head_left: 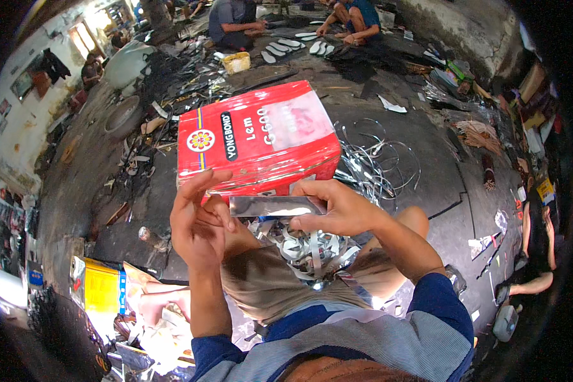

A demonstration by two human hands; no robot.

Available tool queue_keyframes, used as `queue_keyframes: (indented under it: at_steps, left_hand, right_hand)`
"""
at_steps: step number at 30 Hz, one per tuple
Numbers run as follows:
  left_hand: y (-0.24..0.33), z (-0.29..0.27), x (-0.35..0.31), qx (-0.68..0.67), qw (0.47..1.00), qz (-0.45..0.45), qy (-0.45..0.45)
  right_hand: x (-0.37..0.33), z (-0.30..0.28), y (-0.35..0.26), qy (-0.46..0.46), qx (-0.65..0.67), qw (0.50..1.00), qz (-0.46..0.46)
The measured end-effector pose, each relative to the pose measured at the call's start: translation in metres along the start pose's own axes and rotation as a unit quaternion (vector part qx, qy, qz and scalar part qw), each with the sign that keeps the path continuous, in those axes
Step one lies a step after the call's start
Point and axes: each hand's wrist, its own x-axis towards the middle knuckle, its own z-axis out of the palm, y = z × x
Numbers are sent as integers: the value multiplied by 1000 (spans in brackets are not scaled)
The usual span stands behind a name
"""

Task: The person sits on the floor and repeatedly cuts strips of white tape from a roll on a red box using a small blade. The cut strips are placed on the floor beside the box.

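Between thumb and fingers, my right hand (342,207) pinches the right end of a flat, shiny silver strip (270,206). It is held level above my lap, just before a red cardboard box (213,149). Fingers apart, my left hand (198,223) is at the strip's left end with its index finger raised; whether a fingertip touches the strip I cannot tell. A tangled heap of silver strips (312,251) lies between my legs, under the held piece. Clear tape or film with a glossy sheen covers the box.
Loose silver strips (385,162) curl on the dark floor right of the box. A yellow tin (102,290) stands at lower left beside scraps. Farther off, two people crouch near rows of white sole-shaped pieces (280,48) and a yellow tub (237,62). Another person's bare legs show at far right.
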Motion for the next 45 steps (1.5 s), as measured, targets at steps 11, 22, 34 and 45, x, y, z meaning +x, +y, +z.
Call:
queue_keyframes:
  at_steps: [11, 22, 34, 45]
  left_hand:
    - [-11, 8, 1, 589, 769, 213, -128]
    - [69, -133, 74, 718, 690, 45, 78]
    - [64, -163, 109, 731, 682, -37, 6]
    - [102, -37, 109, 530, 837, -12, -136]
  right_hand:
    - [39, 11, -11, 24, -45, 995, -81]
    - [56, -78, 16, 155, -139, 977, -55]
    - [88, -65, 39, 135, -233, 961, -72]
    - [95, -30, -25, -37, -2, 997, -70]
